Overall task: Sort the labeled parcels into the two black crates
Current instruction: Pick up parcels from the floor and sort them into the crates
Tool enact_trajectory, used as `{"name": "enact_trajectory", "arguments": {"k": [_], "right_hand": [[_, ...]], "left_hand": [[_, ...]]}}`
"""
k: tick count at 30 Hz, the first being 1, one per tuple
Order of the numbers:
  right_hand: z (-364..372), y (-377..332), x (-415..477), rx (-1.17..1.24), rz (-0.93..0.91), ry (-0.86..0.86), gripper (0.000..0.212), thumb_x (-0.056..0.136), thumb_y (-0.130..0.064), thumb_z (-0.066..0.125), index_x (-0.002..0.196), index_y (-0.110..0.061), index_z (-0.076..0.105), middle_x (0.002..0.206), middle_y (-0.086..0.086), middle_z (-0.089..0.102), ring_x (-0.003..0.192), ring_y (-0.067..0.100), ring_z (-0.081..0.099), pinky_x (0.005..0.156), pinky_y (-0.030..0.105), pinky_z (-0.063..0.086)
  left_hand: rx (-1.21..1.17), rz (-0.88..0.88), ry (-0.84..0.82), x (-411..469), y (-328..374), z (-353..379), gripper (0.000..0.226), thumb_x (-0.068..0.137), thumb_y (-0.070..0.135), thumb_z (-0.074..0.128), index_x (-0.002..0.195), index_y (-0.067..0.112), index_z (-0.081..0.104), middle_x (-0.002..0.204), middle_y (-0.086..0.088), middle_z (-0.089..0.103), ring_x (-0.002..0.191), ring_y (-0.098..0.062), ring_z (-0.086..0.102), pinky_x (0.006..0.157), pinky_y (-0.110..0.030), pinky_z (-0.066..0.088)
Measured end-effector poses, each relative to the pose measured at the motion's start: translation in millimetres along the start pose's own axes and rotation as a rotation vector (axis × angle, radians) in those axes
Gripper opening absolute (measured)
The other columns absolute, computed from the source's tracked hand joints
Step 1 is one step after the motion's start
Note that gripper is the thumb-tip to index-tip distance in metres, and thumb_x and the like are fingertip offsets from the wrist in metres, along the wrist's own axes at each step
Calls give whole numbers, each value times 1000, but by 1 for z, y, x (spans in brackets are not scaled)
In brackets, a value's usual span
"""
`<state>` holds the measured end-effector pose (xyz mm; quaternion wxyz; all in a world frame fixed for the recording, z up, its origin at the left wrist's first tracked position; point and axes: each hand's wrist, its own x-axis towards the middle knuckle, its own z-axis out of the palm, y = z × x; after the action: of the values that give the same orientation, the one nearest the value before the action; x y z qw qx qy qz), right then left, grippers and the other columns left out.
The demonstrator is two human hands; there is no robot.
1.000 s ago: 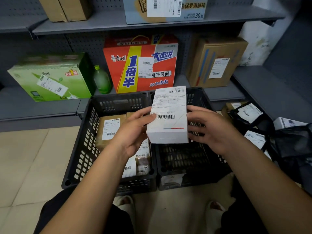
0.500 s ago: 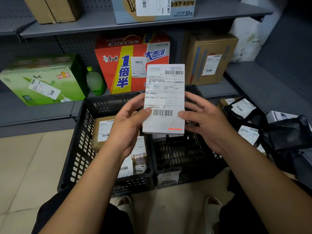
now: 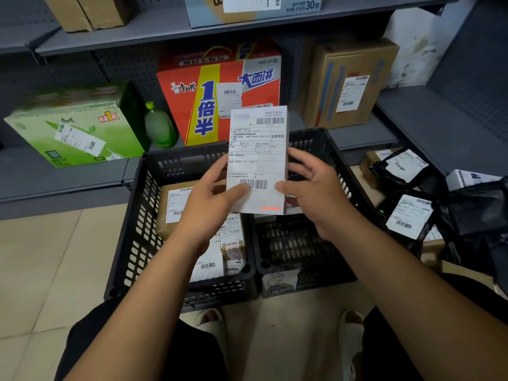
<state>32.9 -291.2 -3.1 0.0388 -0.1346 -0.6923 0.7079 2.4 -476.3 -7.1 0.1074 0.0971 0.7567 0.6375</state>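
A white labeled box (image 3: pixel 257 158) stands upright, its shipping label facing me, above the seam between the two black crates. My left hand (image 3: pixel 210 199) grips its lower left edge, thumb on the label. My right hand (image 3: pixel 310 188) grips its right edge. The left crate (image 3: pixel 132 232) holds a brown labeled parcel (image 3: pixel 173 207) and several smaller parcels (image 3: pixel 232 240). The right crate (image 3: pixel 343 188) shows mostly bare mesh floor.
A pile of black-bagged labeled parcels (image 3: pixel 409 215) lies on the floor to the right. Grey shelving behind the crates carries a green carton (image 3: pixel 74 127), a green bottle (image 3: pixel 159 125), a red carton (image 3: pixel 220 89) and a brown box (image 3: pixel 349 83). My feet in pale slippers (image 3: pixel 211 320) rest below.
Both hands tilted the white box up from lying flat to upright, label toward me, and raised it slightly. The view shifted a little.
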Motion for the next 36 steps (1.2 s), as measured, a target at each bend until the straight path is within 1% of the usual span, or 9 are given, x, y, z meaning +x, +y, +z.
{"name": "enact_trajectory", "arguments": {"k": [3, 6, 10, 15, 20, 23, 25, 29, 36], "right_hand": [[20, 11, 3, -15, 27, 9, 73, 83, 3, 71, 144, -30, 50, 132, -6, 64, 114, 22, 65, 84, 44, 61], [42, 20, 4, -7, 47, -13, 76, 81, 5, 70, 146, -28, 48, 130, -5, 65, 109, 22, 67, 79, 41, 62], [60, 30, 6, 60, 90, -103, 76, 83, 3, 69, 149, -26, 45, 132, -6, 64, 109, 19, 67, 85, 38, 61], [74, 32, 9, 102, 157, -233, 59, 92, -11, 67, 146, -23, 49, 139, -8, 60, 108, 10, 65, 91, 38, 57], [84, 61, 16, -235, 177, -187, 50, 97, -30, 60, 146, -23, 49, 147, -1, 50, 107, 12, 59, 87, 28, 45], [89, 100, 18, -584, 200, -195, 61, 95, -34, 61, 151, -24, 40, 160, 3, 29, 122, 24, 54, 96, 40, 50], [95, 126, 22, -776, 213, -219, 70, 94, -40, 60, 156, -31, 28, 168, 2, 3, 150, 37, 18, 117, 54, 31], [103, 162, 30, -1077, 118, -265, 79, 97, -53, 48, 158, -40, 0, 166, -2, -20, 152, 32, -19, 122, 58, 0], [101, 212, 36, -1289, -52, -249, 74, 97, -67, 20, 154, -42, -18, 165, -2, -22, 152, 28, -20, 121, 59, 3]], "left_hand": [[139, -47, -25, 5, -9, -2, 70, 79, 28, 84, 136, 37, 44, 124, 16, 65, 104, 2, 66, 79, -16, 55], [369, -74, 58, 9, -21, -11, 98, 49, 60, 91, 129, 39, 38, 129, 8, 58, 115, -14, 61, 88, -39, 58], [450, -108, 103, 9, -24, -34, 108, 41, 63, 91, 130, 30, 40, 128, 4, 57, 113, -15, 61, 80, -36, 61], [361, -232, 39, 12, -17, -56, 51, 69, 18, 90, 111, 19, 61, 98, 9, 75, 84, -6, 72, 61, -21, 58], [537, -415, 74, 33, -33, -101, 32, 71, 26, 87, 88, 14, 62, 98, -4, 69, 80, -17, 61, 63, -27, 47], [652, -586, 104, 36, -81, -129, 92, 62, 35, 90, 140, 10, 46, 133, -11, 56, 109, -29, 57, 91, -41, 49], [665, -720, 60, 31, -115, -140, 120, 61, 36, 90, 157, 25, 18, 151, -17, 41, 130, -39, 45, 109, -53, 39], [654, -833, -25, 26, -177, -148, 102, 73, 34, 85, 155, 32, 23, 152, -18, 40, 129, -38, 46, 110, -48, 37], [900, -893, -127, 30, -267, -138, 108, 63, 67, 73, 149, 51, 10, 146, -22, 47, 125, -42, 53, 107, -51, 44]]}}
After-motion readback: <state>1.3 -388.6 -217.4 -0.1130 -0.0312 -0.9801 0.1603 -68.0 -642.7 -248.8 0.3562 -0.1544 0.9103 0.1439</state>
